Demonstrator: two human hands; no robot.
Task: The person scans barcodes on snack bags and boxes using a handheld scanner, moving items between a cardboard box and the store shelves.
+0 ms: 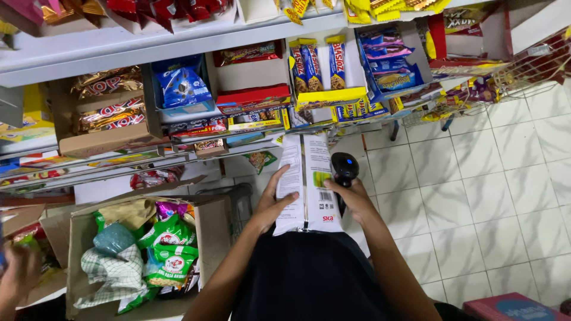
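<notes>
White packet [306, 181] in both hands, snack shelves [178, 47] ahead, cardboard box [205, 229] beside.

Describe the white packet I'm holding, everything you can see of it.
The white packet is a long, flat pouch of glossy, film-like material, back side up, with a centre seam, small print, a barcode and a green patch. It lies lengthwise away from the body, held in the air before the snack shelves. The left hand holds its left edge, thumb on top; the right hand touches its right edge while holding a black scanner.
</notes>
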